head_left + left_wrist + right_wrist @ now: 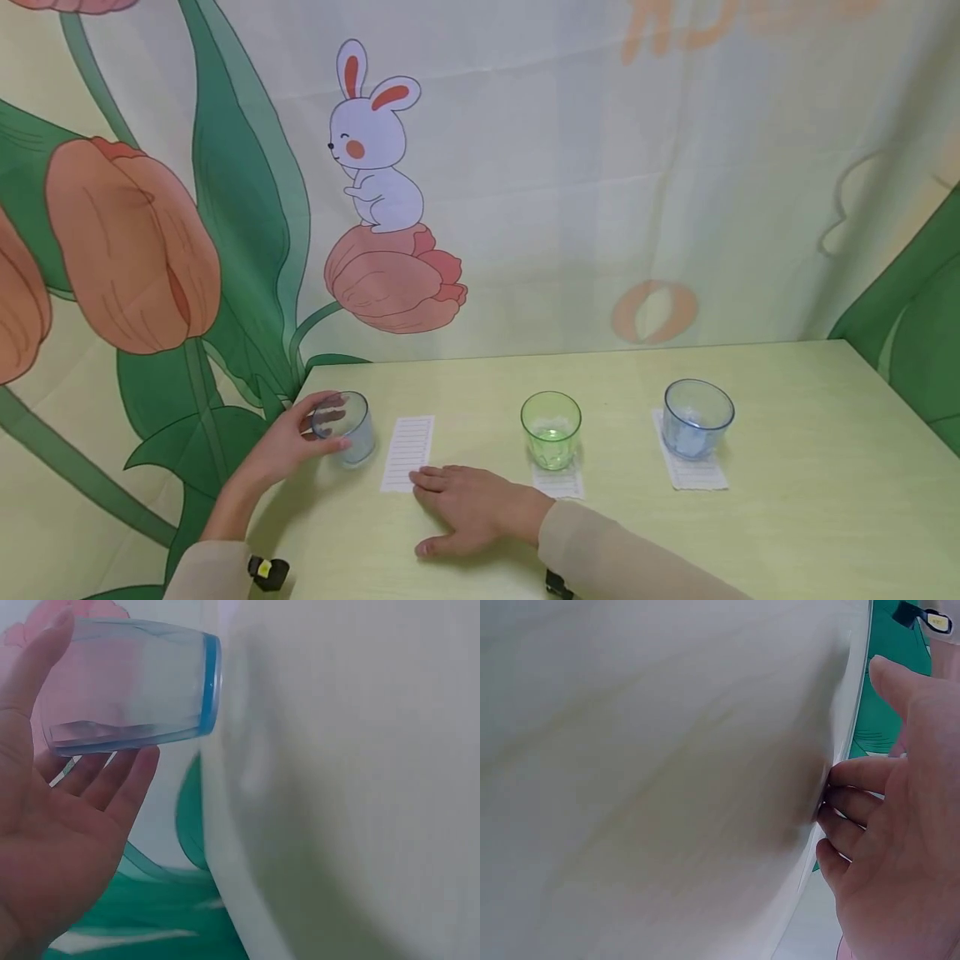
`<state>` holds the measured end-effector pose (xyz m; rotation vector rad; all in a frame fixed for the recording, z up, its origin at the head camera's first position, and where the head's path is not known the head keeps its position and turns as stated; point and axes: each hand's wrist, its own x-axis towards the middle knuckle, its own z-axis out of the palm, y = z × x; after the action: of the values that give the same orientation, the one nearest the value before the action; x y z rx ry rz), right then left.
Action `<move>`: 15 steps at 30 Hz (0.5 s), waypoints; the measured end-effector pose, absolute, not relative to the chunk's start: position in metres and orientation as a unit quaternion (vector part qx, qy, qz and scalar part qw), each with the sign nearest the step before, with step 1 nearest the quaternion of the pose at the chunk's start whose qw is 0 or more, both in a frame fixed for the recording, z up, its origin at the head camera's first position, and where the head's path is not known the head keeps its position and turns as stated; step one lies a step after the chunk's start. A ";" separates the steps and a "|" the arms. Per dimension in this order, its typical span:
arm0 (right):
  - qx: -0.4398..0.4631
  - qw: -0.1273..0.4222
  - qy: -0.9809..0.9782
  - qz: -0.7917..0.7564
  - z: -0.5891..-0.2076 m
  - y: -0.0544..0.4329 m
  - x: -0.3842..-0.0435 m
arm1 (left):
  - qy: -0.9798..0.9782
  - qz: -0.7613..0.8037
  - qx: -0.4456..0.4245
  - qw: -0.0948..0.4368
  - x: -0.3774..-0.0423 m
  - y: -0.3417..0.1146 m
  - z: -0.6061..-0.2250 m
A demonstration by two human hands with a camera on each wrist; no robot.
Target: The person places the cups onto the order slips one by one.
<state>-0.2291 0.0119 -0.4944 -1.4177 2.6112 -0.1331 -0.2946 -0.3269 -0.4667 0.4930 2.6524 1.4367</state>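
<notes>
At the left of the table, my left hand [288, 442] holds a clear, blue-tinted glass [358, 440] between thumb and fingers. In the left wrist view, the thumb lies along one side of the glass [135, 690] and the fingertips along the opposite side; a blue band circles one end. Whether the glass touches the table cannot be told. My right hand [468, 504] is palm down with its fingers extended. Its fingertips are at the lower right corner of a lined paper strip [408, 450], just right of the held glass.
A green glass [551, 425] stands on a second paper strip [558, 482] in the middle. Further right, a blue glass [697, 417] stands on a third strip [699, 479]. Behind the pale table [810, 433] hangs a printed curtain [525, 208] with a rabbit and tulips.
</notes>
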 end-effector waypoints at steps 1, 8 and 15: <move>-0.475 0.084 0.875 -0.046 -0.494 0.012 -0.229 | 0.865 0.472 0.163 0.041 -0.294 -0.322 -0.463; -0.475 0.077 0.876 -0.041 -0.494 0.012 -0.230 | 0.864 0.462 0.193 0.038 -0.294 -0.279 -0.436; -0.479 0.071 0.874 -0.032 -0.497 0.011 -0.230 | 0.862 0.458 0.210 0.053 -0.300 -0.254 -0.440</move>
<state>-0.2304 0.0109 -0.4971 -1.4404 2.6281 -0.0972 -0.2999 -0.2544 -0.4401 0.6371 2.6222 1.3915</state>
